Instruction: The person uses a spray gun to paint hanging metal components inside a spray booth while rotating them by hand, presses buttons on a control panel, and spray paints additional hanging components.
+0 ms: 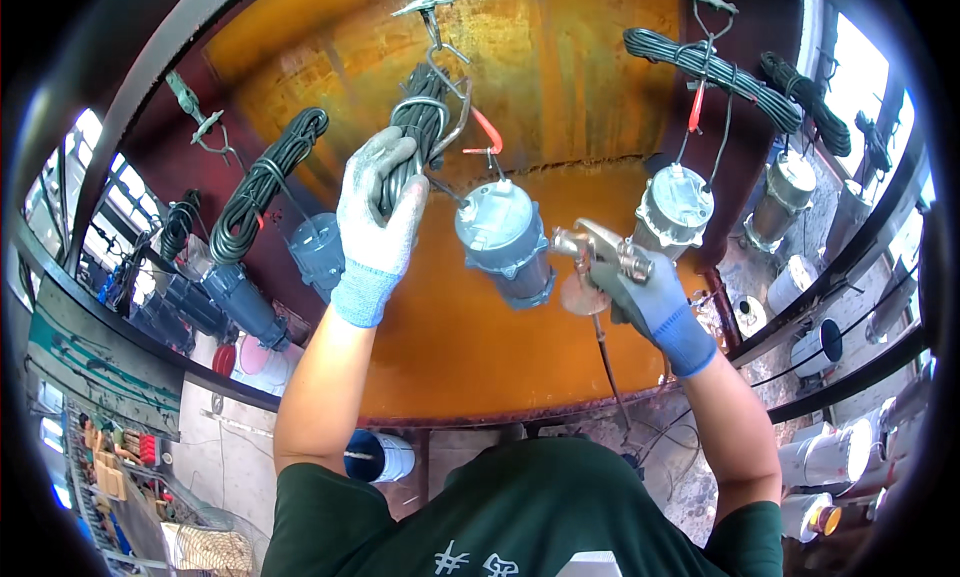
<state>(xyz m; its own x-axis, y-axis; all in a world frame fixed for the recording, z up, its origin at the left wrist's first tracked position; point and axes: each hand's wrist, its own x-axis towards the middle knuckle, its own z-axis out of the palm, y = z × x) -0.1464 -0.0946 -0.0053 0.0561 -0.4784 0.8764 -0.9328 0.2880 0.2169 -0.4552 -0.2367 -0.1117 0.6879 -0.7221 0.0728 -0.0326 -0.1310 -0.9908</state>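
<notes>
My left hand (378, 207), in a white and blue knit glove, is closed around a coiled black cable bundle (422, 107) that hangs from a metal hook (428, 22). Just right of that hand hangs a grey cylindrical motor or pump (505, 242), tilted, with its cable running to the bundle. A red hooked piece (488, 132) dangles above it. In my gloved right hand (645, 297) is a metal spray gun (605, 249), its nozzle end toward the grey cylinder and apart from it. A thin hose (608, 362) drops below the gun.
Similar grey cylinders hang at the left (318, 247) and right (676, 205), each with coiled cable. Behind them curves an orange-brown stained wall (560, 67). Dark metal frame bars (110, 107) arch around. Metal cans (830, 457) stand at right; a blue-lined bucket (385, 457) sits below.
</notes>
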